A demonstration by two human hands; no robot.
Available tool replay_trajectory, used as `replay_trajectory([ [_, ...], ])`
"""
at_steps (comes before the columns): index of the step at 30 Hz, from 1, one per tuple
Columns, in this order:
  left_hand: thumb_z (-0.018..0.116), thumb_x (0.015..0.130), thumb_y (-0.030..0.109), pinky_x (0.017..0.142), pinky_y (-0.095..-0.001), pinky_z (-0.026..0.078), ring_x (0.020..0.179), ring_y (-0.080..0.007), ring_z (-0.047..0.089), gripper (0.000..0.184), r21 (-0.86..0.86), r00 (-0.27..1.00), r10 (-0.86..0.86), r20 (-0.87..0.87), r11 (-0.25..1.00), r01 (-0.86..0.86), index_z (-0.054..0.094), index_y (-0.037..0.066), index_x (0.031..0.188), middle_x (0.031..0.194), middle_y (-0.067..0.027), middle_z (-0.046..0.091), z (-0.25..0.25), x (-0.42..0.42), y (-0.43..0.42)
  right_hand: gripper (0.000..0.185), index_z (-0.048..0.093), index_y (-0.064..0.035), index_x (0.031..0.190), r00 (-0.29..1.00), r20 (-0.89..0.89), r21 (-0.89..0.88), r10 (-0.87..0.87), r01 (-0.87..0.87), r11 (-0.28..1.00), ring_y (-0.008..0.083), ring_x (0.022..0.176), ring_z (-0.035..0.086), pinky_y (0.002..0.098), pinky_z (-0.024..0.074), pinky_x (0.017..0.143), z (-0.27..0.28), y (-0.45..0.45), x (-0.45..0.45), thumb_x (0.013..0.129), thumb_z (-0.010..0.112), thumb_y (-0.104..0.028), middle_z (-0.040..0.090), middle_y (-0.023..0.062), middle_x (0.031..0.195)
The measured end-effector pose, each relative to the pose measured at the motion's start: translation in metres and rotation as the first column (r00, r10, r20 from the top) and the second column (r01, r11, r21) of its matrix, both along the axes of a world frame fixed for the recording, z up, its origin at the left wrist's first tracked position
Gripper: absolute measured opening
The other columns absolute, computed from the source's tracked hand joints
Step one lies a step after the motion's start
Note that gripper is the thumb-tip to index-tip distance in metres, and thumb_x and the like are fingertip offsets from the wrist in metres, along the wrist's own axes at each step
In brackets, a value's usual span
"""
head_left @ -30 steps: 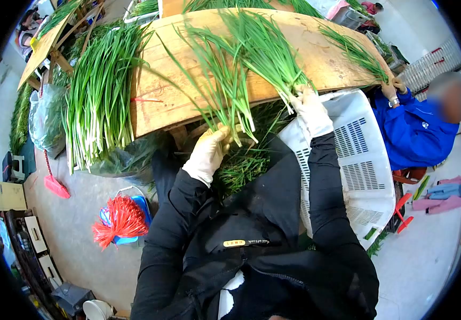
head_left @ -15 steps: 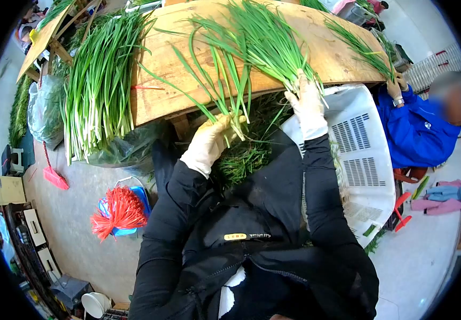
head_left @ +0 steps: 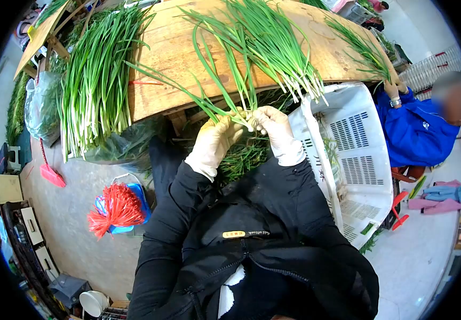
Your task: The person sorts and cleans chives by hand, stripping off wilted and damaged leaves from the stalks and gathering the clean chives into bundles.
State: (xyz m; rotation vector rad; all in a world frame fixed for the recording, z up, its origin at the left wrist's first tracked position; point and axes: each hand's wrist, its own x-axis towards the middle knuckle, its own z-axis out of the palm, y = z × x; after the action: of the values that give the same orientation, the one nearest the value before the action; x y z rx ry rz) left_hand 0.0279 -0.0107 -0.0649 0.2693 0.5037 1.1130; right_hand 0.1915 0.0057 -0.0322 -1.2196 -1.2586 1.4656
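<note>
Here we are: the fingers of my left hand [head_left: 215, 145] are closing round a small handful of garlic chives [head_left: 250, 93], and my right fingers [head_left: 265, 118] are pinching at the pale root ends, almost meeting the left. The leaves are fanning up over the counter [head_left: 161, 56]. Just beyond, a fuller bunch [head_left: 278, 48] is lying lined up, pale ends poking past the edge; that one is looking tidied to me, though I'm seeing no tie round it. So my handful is the unfinished part. Off left, a big heap [head_left: 97, 80] is hanging over the end, and I'm not able to tell whether it's done or waiting. Loose greens [head_left: 244, 160] are lying below my hands, a white crate [head_left: 364, 170] is standing to my right, and red strands [head_left: 118, 205] are filling a blue bucket [head_left: 141, 200].
</note>
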Motion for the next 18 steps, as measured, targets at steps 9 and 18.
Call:
replay_trajectory([
  [9, 0.051, 0.085, 0.017, 0.072, -0.0265, 0.043, 0.075, -0.0125, 0.052, 0.039, -0.024, 0.997, 0.060, 0.050, 0.998, -0.059, 0.043, -0.004, 0.117, 0.087, -0.0032, 0.056, 0.001, 0.000, 0.002, 0.013, 0.053, 0.0004, 0.092, 0.751, -0.659, -0.185, -0.032, -0.121, 0.975, 0.0125, 0.065, 0.057, 0.0208, 0.0473, 0.060, 0.004, -0.011, 0.008, 0.085, 0.053, -0.011, 0.060, 0.0084, 0.080],
  [18, 0.054, 0.084, 0.031, 0.069, -0.0271, 0.046, 0.075, -0.0135, 0.055, 0.046, 0.044, 0.973, -0.183, 0.140, 0.983, 0.179, 0.044, -0.001, 0.116, 0.085, -0.0047, 0.057, 0.023, 0.006, 0.002, 0.027, 0.055, -0.0001, 0.102, 0.985, -0.088, 0.042, 0.151, -0.148, 0.988, 0.0089, 0.073, 0.056, 0.0188, 0.0425, 0.063, 0.052, 0.005, 0.024, 0.082, 0.056, -0.017, 0.061, 0.0048, 0.081],
])
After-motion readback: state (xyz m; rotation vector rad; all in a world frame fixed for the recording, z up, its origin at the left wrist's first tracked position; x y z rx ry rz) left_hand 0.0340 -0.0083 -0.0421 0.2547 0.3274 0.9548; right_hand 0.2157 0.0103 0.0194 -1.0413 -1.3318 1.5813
